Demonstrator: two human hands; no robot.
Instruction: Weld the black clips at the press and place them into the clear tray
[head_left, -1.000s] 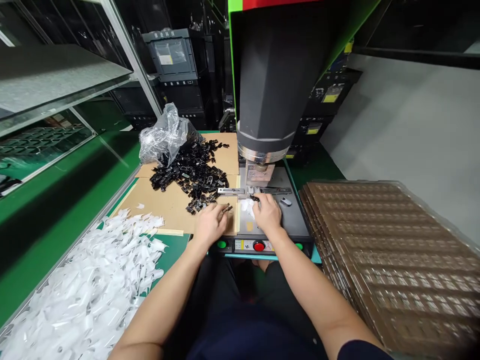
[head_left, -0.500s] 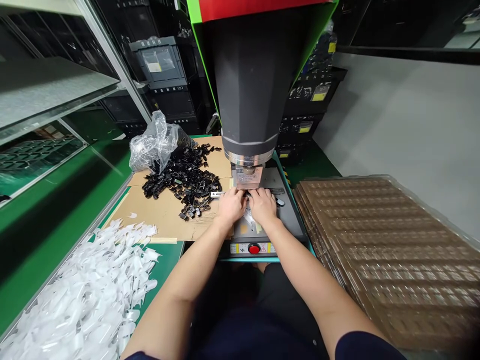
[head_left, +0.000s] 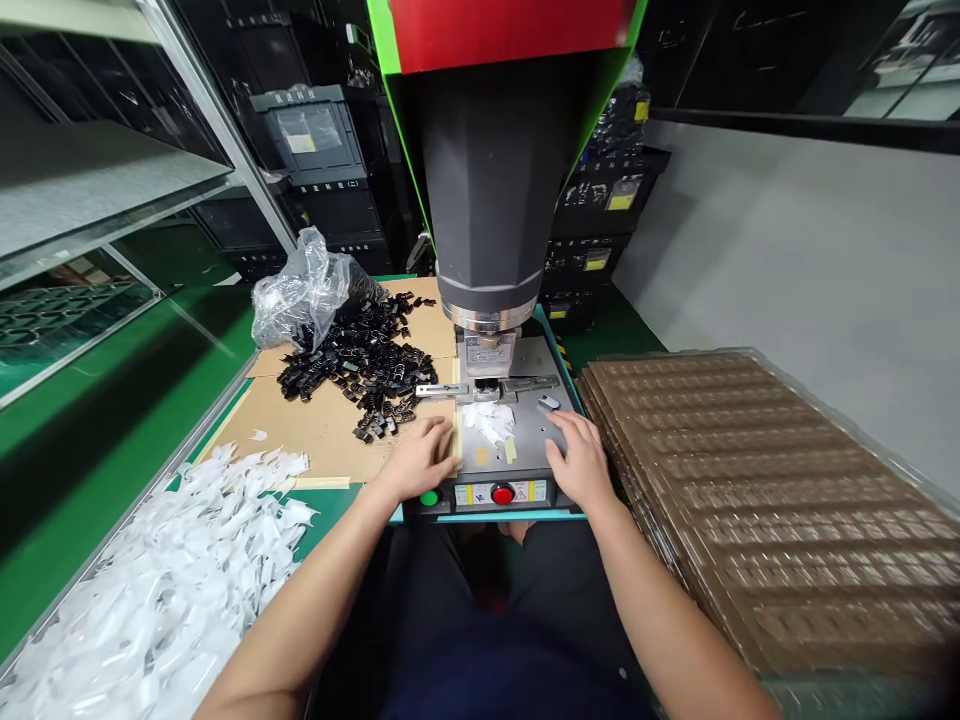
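My left hand point(head_left: 420, 460) rests at the left side of the machine base, thumb apart from the fingers, holding nothing visible. Beside it is a green button point(head_left: 430, 497). My right hand point(head_left: 583, 462) lies over the right part of the grey base plate point(head_left: 529, 450), also empty, its fingertips close to a small grey oval part point(head_left: 549, 402). Between the hands lies a small heap of white film pieces point(head_left: 487, 420). Behind them a small black part point(head_left: 486, 386) sits in a metal fixture point(head_left: 442, 391), below the press head point(head_left: 489, 352).
Many black plastic parts point(head_left: 360, 365) lie on cardboard point(head_left: 277, 420) at left, near a clear plastic bag point(head_left: 300, 290). A large pile of white pieces point(head_left: 165, 580) covers the front left. Brown trays point(head_left: 750, 500) are stacked at right. A red button point(head_left: 502, 494) is on the base front.
Both hands have left the fixture under the press head and moved apart toward me, one to each side. The black part and the white pieces are now uncovered. The view has shifted slightly.
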